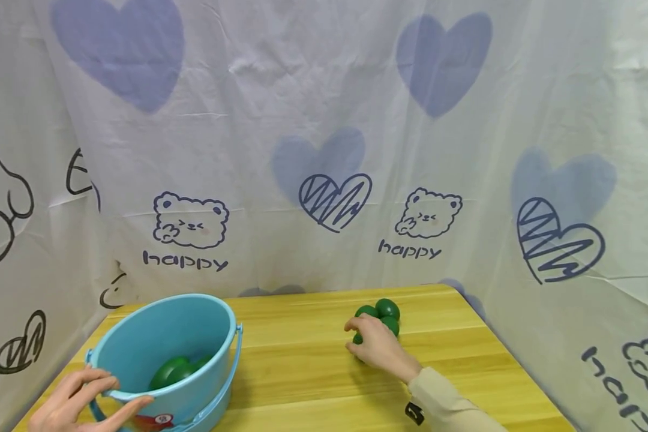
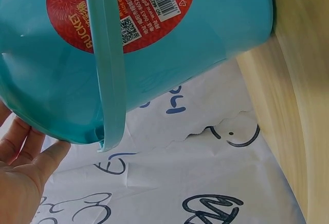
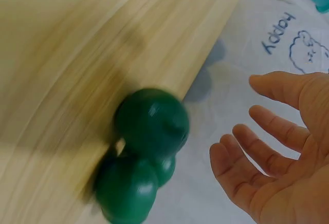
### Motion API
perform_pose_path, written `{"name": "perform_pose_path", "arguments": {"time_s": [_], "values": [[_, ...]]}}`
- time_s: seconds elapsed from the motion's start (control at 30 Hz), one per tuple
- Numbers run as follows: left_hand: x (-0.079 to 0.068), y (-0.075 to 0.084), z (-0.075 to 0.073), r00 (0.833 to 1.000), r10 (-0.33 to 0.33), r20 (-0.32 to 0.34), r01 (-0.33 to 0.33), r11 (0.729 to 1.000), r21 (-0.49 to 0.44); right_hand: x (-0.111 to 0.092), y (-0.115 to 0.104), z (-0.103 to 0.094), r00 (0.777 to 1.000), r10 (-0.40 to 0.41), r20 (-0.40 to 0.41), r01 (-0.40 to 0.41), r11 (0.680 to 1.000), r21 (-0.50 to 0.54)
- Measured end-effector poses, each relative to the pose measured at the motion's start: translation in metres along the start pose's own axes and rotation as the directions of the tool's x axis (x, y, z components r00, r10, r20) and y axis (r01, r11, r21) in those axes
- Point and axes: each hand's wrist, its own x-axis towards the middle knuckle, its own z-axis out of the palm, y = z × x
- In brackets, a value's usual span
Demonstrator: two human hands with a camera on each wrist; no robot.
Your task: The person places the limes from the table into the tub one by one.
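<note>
Heart-printed white cloth [image 1: 324, 90] hangs behind my yellow wooden table [image 1: 291, 348]. At left, my left hand [image 1: 70, 403] pinches the near-left rim of a blue bucket [image 1: 210, 384], with green pieces [image 1: 170, 372] lying inside. Well to the right, my right hand [image 1: 379, 345] is spread, fingers loosely bent and holding nothing; a cluster of green balls [image 1: 387, 309] lies beneath and just beyond it, far right on the wood. They look round, with no long axis, and my right hand is much the nearer.
</note>
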Motion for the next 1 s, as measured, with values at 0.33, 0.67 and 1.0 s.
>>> {"name": "perform_pose_path", "arguments": {"time_s": [0.33,0.67,1.0], "values": [[-0.001,0.004,0.0,0.952,-0.302,-0.051,0.299,0.952,-0.061,-0.005,0.021,0.005,0.999,0.044,-0.024,-0.047,0.993,-0.112],[-0.005,0.002,0.002,0.929,-0.364,-0.075,0.36,0.931,-0.056,-0.006,0.029,0.02,0.999,0.032,0.013,-0.03,0.994,-0.104],[-0.009,0.002,-0.003,0.926,-0.378,-0.015,0.378,0.926,-0.011,-0.001,0.033,0.034,0.999,-0.007,0.05,0.013,0.994,-0.107]]}}
